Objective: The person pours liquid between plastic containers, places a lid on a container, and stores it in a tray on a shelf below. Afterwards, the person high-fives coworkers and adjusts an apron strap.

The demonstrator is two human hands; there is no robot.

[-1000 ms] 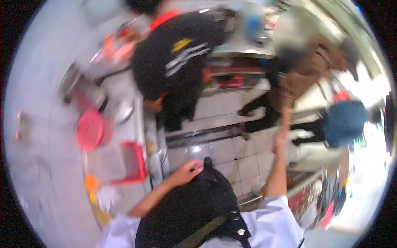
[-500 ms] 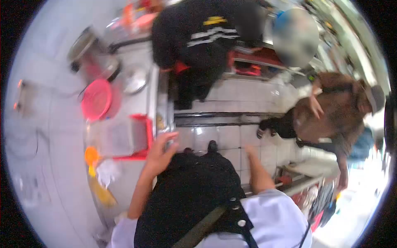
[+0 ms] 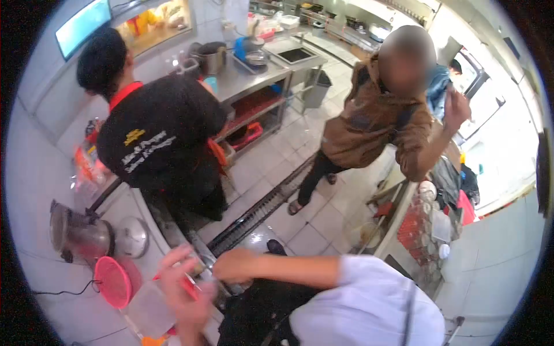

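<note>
My left hand (image 3: pixel 187 297) is raised over the counter at the lower left, blurred, with its fingers apart and nothing visible in them. Behind it are a red tray (image 3: pixel 190 285) and a clear plastic container (image 3: pixel 151 308). Beside it, near the counter's edge, my right hand (image 3: pixel 235 267) is bent down at the wrist; its fingers are hidden and blurred. A pink basin (image 3: pixel 113 282) stands further left, near a round metal lid (image 3: pixel 131 236) and a steel pot-like appliance (image 3: pixel 86 233).
A person in a black shirt (image 3: pixel 167 127) stands at the counter ahead. Another in a brown jacket (image 3: pixel 372 124) faces this way with one hand raised. A drain grate (image 3: pixel 259 207) crosses the tiled floor. Steel tables (image 3: pixel 271 78) stand behind; stacked jars (image 3: pixel 424 230) are at the right.
My view has turned and lifted toward the room. My right arm has swung across to the left, bringing that hand near my left. The person in brown has raised a hand.
</note>
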